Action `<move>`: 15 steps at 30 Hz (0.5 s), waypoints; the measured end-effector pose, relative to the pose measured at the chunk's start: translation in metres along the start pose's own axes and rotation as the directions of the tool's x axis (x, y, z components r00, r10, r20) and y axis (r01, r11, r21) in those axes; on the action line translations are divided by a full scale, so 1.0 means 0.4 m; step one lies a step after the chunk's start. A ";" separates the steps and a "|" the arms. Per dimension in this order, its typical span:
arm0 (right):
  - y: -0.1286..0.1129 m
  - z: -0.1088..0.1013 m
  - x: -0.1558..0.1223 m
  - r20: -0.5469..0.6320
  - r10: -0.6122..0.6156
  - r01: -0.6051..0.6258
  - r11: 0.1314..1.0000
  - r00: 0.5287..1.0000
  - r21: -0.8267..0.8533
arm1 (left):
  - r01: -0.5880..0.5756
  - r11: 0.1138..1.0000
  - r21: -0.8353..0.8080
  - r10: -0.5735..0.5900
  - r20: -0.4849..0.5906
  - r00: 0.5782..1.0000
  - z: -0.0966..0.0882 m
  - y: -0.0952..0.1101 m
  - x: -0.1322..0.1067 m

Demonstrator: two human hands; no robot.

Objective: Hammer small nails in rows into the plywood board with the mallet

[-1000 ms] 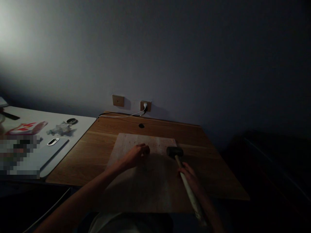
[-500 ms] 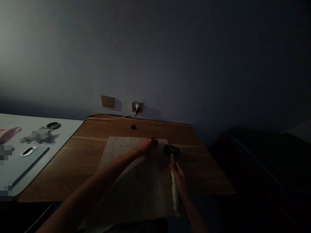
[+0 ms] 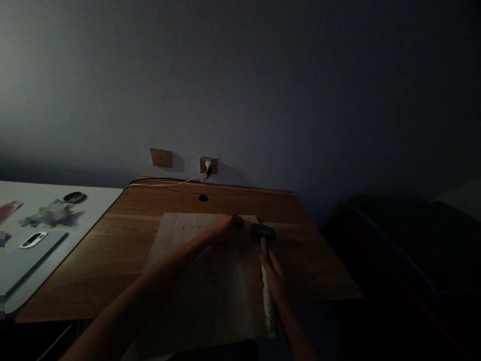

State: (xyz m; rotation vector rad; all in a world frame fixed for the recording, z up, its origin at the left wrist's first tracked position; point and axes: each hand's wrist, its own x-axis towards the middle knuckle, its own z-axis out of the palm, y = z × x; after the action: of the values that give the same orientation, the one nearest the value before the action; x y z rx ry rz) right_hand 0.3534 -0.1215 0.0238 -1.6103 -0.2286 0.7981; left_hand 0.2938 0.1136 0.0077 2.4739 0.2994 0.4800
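My right hand (image 3: 273,273) is wrapped round the pale handle of a mallet (image 3: 262,231) with a dark, blunt head. The mallet's head is over the right edge of a pale wooden board (image 3: 214,296). Near the far edge of that board my left hand (image 3: 230,224) is closed, fingers bent together. Whatever it pinches is too dark and small to make out. A row of several small dark marks, holes or nails, runs along the board to the left of my left hand.
The board lies on a wooden desk (image 3: 108,260) with a round cable hole (image 3: 203,197). Cables run to a wall socket (image 3: 208,165). At left, a white table (image 3: 101,195) carries a grey laptop-like slab (image 3: 30,265), a crumpled plastic bag (image 3: 52,214) and a dark round object (image 3: 74,197).
The whole view has shifted slightly, so the desk and wall sockets sit a little further left. My left fingers have turned a little; the mallet stays in my right hand.
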 end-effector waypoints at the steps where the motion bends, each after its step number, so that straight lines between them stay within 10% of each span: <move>1: 0.002 0.000 0.001 -0.004 0.001 -0.001 1.000 1.000 0.000 | -0.033 0.999 0.025 0.033 0.012 0.999 -0.004 0.002 0.000; 15: 0.010 -0.001 0.007 -0.001 -0.002 0.002 1.000 1.000 -0.024 | -0.155 0.981 0.114 0.148 0.066 0.987 -0.039 0.032 -0.008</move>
State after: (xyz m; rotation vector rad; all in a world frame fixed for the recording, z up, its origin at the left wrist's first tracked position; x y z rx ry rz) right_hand 0.3545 -0.1212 0.0191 -1.6325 -0.2398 0.7962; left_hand 0.2861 0.1103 0.0264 2.6347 0.1194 0.4643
